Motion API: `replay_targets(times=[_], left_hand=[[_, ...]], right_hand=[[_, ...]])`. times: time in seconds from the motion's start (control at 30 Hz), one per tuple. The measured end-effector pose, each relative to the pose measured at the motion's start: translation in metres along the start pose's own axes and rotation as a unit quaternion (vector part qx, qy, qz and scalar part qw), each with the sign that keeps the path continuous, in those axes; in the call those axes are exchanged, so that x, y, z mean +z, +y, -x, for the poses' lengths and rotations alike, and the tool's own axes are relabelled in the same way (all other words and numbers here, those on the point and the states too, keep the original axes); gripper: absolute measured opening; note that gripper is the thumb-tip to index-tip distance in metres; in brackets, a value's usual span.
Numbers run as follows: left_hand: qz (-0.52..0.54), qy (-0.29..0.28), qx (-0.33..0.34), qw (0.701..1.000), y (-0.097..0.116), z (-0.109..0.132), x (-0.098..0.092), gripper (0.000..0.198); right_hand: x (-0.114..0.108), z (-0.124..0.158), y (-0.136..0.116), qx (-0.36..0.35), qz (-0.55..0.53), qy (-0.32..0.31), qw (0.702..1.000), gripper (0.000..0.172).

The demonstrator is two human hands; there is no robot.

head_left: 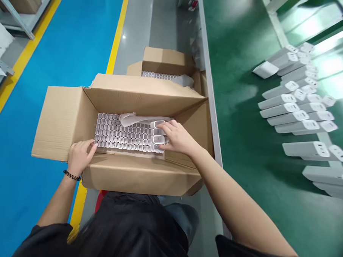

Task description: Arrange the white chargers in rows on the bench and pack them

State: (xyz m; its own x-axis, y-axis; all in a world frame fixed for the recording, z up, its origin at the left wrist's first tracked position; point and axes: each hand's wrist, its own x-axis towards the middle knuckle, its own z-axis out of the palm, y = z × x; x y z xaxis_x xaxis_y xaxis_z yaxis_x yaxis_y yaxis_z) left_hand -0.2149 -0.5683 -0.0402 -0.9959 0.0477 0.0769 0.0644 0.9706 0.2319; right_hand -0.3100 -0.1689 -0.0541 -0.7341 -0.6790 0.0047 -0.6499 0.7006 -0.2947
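Note:
A cardboard box (146, 175) stands with its flaps folded out, holding tight rows of small white plastic casings (133, 137) with end openings. At the right end of the rows, my right hand (179, 137) is closed around a short stack of white plastic casings (158, 139) that sits higher than the others. My left hand (81, 157) rests over the box's near left corner, thumb and forefinger slightly apart. Its fingertips are beside the leftmost casings; whether they touch is unclear. A strip of white foam wrap (131, 119) lies along the far side of the rows.
Behind stands another open carton (168, 56) with similar casings. A metal rail (211, 85) borders the green table (240, 140) on my right, where several white casings (292, 108) stand or lie in groups. Shelving (19, 21) is at the far left, past the blue floor (71, 45).

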Motion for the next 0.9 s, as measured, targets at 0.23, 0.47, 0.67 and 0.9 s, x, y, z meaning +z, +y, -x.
replay_targets(times=[0.23, 0.47, 0.67, 0.9], left_hand=[[0.005, 0.057, -0.015, 0.998, 0.009, 0.002, 0.009, 0.032], [0.035, 0.080, -0.016, 0.996, 0.006, 0.008, 0.008, 0.027], [0.023, 0.122, 0.019, 0.992, 0.007, 0.015, 0.004, 0.031], [-0.035, 0.107, 0.033, 0.993, 0.011, 0.014, 0.008, 0.040]], right_hand=[[0.065, -0.021, 0.025, -0.099, 0.055, -0.235, 0.965, 0.061], [0.124, -0.103, -0.024, -0.251, 0.004, -0.246, 0.936, 0.066], [0.172, -0.191, -0.108, -0.381, -0.035, -0.252, 0.889, 0.062], [0.225, -0.224, -0.146, -0.438, -0.028, -0.258, 0.861, 0.038]])
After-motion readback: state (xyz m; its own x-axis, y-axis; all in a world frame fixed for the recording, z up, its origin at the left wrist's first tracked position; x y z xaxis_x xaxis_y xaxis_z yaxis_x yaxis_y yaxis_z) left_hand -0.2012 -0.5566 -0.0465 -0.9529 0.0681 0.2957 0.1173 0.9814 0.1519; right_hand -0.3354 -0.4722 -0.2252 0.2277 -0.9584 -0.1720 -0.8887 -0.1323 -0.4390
